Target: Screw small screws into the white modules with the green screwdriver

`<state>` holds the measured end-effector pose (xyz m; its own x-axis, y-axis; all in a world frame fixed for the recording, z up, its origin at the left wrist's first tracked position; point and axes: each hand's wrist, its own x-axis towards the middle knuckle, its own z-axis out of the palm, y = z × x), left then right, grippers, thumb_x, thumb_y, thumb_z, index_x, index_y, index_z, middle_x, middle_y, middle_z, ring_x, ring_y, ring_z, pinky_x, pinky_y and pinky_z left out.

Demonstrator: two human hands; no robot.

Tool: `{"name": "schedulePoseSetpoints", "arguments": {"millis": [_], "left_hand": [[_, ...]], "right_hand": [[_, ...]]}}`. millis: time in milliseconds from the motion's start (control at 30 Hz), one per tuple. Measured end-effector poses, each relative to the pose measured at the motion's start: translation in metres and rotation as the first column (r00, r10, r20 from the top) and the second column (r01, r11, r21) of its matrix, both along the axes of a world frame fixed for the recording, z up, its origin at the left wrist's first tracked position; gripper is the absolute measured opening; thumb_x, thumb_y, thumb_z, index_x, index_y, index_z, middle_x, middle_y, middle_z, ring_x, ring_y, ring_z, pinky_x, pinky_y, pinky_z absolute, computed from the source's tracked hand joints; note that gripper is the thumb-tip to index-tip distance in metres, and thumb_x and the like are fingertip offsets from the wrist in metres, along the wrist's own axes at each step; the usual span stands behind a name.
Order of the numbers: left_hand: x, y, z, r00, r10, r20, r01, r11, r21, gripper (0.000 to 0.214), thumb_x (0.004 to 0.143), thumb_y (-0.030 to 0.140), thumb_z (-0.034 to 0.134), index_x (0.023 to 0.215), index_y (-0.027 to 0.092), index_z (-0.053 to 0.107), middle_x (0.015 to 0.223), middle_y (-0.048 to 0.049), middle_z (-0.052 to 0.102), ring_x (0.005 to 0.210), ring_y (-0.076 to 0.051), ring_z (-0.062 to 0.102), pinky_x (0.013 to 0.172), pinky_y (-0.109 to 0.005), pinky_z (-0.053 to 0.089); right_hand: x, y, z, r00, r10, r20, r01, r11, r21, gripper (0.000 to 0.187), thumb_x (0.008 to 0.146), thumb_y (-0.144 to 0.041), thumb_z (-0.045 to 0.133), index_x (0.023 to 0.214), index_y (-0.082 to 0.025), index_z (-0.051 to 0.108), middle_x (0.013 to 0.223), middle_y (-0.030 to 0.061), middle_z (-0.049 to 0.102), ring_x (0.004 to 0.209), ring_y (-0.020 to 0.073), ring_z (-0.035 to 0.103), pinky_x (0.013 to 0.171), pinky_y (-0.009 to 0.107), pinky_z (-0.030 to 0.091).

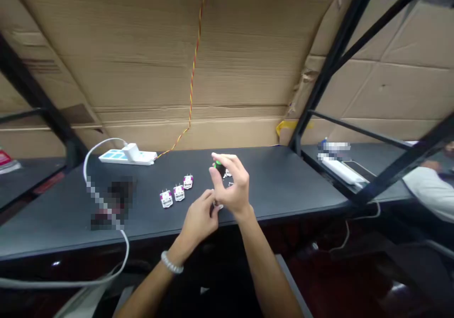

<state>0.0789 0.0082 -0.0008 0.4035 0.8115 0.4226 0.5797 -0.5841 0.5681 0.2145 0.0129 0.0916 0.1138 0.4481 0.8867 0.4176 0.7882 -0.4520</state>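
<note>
The right hand (230, 185) is raised over the dark table (280, 181), its thumb and fingers closed together on a small black part (220, 169) with a green tip. The part is short and stubby, so its long axis is hard to read; the green end seems to point up and away from the person, leaning slightly left, and much of the body is hidden by the fingers.

The left hand (198, 221), with a beaded bracelet (171, 262) on its wrist, sits lower and nearer the person. Its fingers are curled and bunched just beside a small silver piece (219, 207), but whether they grip it I cannot tell.

Just past the right fingertips lie two tiny metal bits (229, 173), and to the left of the left fingers runs a slanting row of three white modules (179, 192) with magenta marks. Farther left of the fingers, well apart, is a pixelated blur (111, 204) too obscured to name, with a white cable (85, 176) running from a power strip (127, 157) past it and off the table edge. A red-and-yellow wire (193, 72) hangs down the cardboard (248, 62) beyond the fingers, and far right a co-worker's white sleeve (431, 190) rests at another table
</note>
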Motion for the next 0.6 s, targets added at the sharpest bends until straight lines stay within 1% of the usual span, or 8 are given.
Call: {"name": "schedulePoseSetpoints", "arguments": {"millis": [67,133,200,300,367,400,533,600], "left_hand": [[0.000,0.000,0.000,1.000,-0.010,0.006,0.010,1.000,0.013,0.031,0.089,0.006,0.055,0.112,0.022,0.068,0.123,-0.0091,0.072,0.113,-0.027,0.072,0.099,-0.039,0.059],[0.001,-0.001,0.001,1.000,-0.012,0.002,0.011,1.000,0.013,0.030,0.088,0.006,0.054,0.110,0.021,0.067,0.124,-0.0093,0.071,0.113,-0.027,0.072,0.098,-0.039,0.059],[0.001,-0.001,0.002,1.000,-0.005,-0.006,0.005,1.000,0.003,0.028,0.087,0.005,0.054,0.106,0.021,0.067,0.121,-0.0095,0.071,0.110,-0.026,0.072,0.097,-0.038,0.059],[0.001,-0.002,0.003,1.000,0.009,-0.023,-0.010,1.000,-0.009,0.025,0.087,0.005,0.054,0.102,0.020,0.066,0.116,-0.0092,0.070,0.105,-0.026,0.072,0.095,-0.037,0.058],[0.001,-0.002,0.003,0.999,0.019,-0.031,-0.019,1.000,-0.008,0.024,0.087,0.004,0.054,0.100,0.021,0.065,0.114,-0.0085,0.070,0.103,-0.025,0.071,0.093,-0.036,0.058],[0.001,-0.002,0.003,0.999,0.020,-0.032,-0.020,1.000,-0.009,0.024,0.087,0.004,0.054,0.100,0.021,0.064,0.114,-0.0081,0.070,0.102,-0.024,0.071,0.092,-0.036,0.057],[0.002,-0.003,0.004,0.999,0.021,-0.036,-0.021,1.000,-0.001,0.022,0.087,0.004,0.054,0.097,0.021,0.062,0.111,-0.0073,0.068,0.100,-0.024,0.069,0.090,-0.034,0.057],[0.002,-0.003,0.004,0.999,0.025,-0.045,-0.025,1.000,-0.001,0.020,0.088,0.005,0.055,0.096,0.022,0.062,0.109,-0.0068,0.068,0.098,-0.023,0.069,0.089,-0.033,0.056]], "right_hand": [[0.005,-0.005,0.002,0.990,0.134,0.034,-0.132,0.990,-0.046,0.037,0.101,-0.015,0.055,0.133,-0.024,0.069,0.122,0.0113,0.075,0.111,0.0227,0.074,0.099,0.042,0.062],[0.010,-0.010,0.004,0.975,0.213,0.071,-0.206,0.974,-0.096,0.040,0.101,-0.014,0.052,0.136,-0.025,0.068,0.127,0.0106,0.075,0.116,0.0223,0.074,0.102,0.042,0.061],[0.012,-0.014,0.006,0.977,0.190,0.097,-0.180,0.978,-0.104,0.034,0.101,-0.017,0.060,0.132,-0.026,0.070,0.121,0.0084,0.076,0.108,0.0207,0.075,0.097,0.039,0.062],[0.013,-0.017,0.005,0.992,0.053,0.115,-0.048,0.998,-0.047,0.027,0.095,-0.025,0.076,0.122,-0.027,0.075,0.104,0.0053,0.071,0.088,0.0179,0.071,0.083,0.034,0.063],[0.013,-0.017,0.004,0.991,-0.019,0.131,0.020,1.000,-0.008,0.029,0.094,-0.028,0.079,0.123,-0.027,0.075,0.101,0.0055,0.069,0.084,0.0179,0.069,0.078,0.034,0.063],[0.015,-0.017,0.003,0.989,-0.021,0.147,0.021,1.000,-0.001,0.032,0.095,-0.027,0.077,0.126,-0.026,0.074,0.104,0.0067,0.070,0.088,0.0190,0.070,0.080,0.035,0.064],[0.022,-0.018,0.004,0.970,0.170,0.173,-0.157,0.984,-0.087,0.041,0.103,-0.016,0.057,0.140,-0.028,0.067,0.127,0.0102,0.074,0.111,0.0226,0.075,0.098,0.041,0.063],[0.024,-0.017,0.004,0.967,0.199,0.158,-0.182,0.977,-0.115,0.039,0.103,-0.016,0.059,0.138,-0.029,0.069,0.124,0.0087,0.076,0.109,0.0214,0.076,0.097,0.039,0.063]]}}
